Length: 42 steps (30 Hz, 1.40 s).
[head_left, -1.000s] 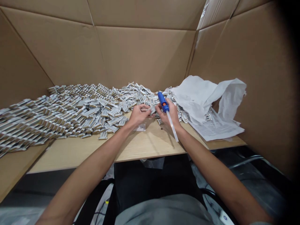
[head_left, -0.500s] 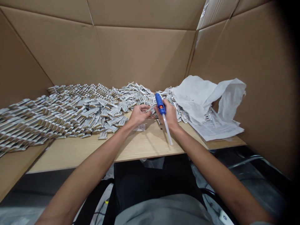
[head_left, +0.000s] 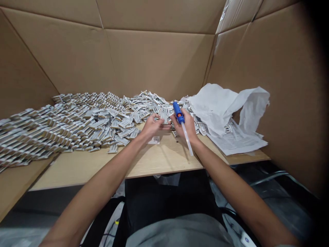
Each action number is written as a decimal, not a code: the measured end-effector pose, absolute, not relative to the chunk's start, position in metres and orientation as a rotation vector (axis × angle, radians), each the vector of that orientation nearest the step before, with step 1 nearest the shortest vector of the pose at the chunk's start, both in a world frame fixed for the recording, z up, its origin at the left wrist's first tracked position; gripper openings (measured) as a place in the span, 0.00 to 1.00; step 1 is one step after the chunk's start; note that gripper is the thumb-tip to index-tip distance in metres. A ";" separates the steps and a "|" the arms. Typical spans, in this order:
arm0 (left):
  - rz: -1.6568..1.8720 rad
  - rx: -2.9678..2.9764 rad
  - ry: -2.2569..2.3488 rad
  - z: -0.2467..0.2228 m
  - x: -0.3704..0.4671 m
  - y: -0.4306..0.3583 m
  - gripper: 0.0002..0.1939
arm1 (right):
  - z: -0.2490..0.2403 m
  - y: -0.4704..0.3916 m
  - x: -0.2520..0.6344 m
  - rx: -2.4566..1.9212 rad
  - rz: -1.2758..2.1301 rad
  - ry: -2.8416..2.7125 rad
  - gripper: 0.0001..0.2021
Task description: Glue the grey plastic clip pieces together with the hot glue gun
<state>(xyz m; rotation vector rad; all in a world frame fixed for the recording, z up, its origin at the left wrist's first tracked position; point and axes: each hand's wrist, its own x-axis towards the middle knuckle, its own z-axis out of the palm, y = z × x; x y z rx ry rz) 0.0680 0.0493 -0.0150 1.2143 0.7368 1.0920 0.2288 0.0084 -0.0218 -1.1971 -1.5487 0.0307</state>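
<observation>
We find the left hand (head_left: 152, 125) closed on a small grey-and-white arch-topped piece (head_left: 163, 116), gripped between thumb and fingers and held upright just above the wooden tabletop (head_left: 164, 161). We find the right hand (head_left: 189, 124) wrapped around a blue hot-glue gun (head_left: 177, 110), its narrow tip directed away from the wearer and its orange part showing near the fingers. A translucent glue stick (head_left: 187, 139) projects from the rear of the gun, slanting back toward the wearer over the right wrist. The right hand's fingertips are close to the held piece; we cannot tell whether they touch it. Below the left hand's grip, on the near side, a small printed slip (head_left: 154, 140) lies flat on the board. Directly beyond both grips we note a loose heap of similar pieces (head_left: 147, 103), jumbled at various angles. To the left of the left hand lies a further loose pile (head_left: 113, 125) — and past it, densely stacked rows of pieces (head_left: 48, 128) with pale faces and brown edges. Just beside the right hand, on its outer side, flat outlined pieces (head_left: 202, 129) rest on the board. Farther right of the gun, a crumpled white sheet (head_left: 216, 103) spreads over printed papers (head_left: 240, 142) — one more outlined piece (head_left: 228, 129) lies on these. Cardboard panels (head_left: 159, 61) stand behind the heap and along the sides.
</observation>
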 end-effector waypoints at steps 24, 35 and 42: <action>1.038 1.453 0.693 -0.024 0.058 0.055 0.19 | -0.027 0.014 0.231 -1.062 0.271 -1.582 0.12; 1.132 1.393 0.766 -0.018 0.058 0.062 0.13 | -0.012 0.002 0.222 -1.206 0.446 -1.465 0.19; 1.190 1.355 0.756 -0.023 0.051 0.072 0.18 | -0.017 0.007 0.223 -1.223 0.620 -1.433 0.28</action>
